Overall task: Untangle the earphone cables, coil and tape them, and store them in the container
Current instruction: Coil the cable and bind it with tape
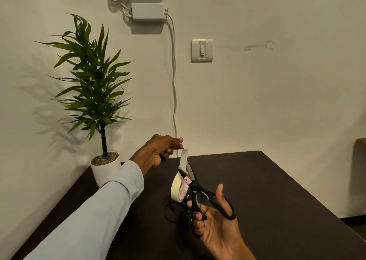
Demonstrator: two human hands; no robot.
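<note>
The left hand [158, 150] is raised above the far-left part of the dark brown rectangular table [277, 190]. Its thumb and forefinger pinch the free end of the strip of cream paper tape [183, 157], and its remaining fingers are curled round something small and dark that cannot be identified.

The strip runs down and slightly to the right from the pinch to the cream-coloured roll of masking tape [178, 186]. The roll stands on edge, with a red-and-white label on its core. Whether it hangs from the strip or rests on the table cannot be told.

The right hand [213, 218] is palm-up and nearer the camera. It grips the black-handled steel scissors [200, 192], with the fingers through 1 handle loop and the thumb by the other. The 2 blades are parted and point up and away from the camera toward the strip.

Key relation: the long axis of the strip is near vertical. The blades approach from below and to the right, 1 on each side of the strip, just above the roll and well below the pinching fingers. The cut depends on the strip being taut and seated deep between the blades. This judgement rests on 1 view only.

The thin black earphone cable [174, 212] lies in loose loops on the table, directly beneath the roll and just left of the right hand. No tape is seen on these loops. No container is in view.
</note>
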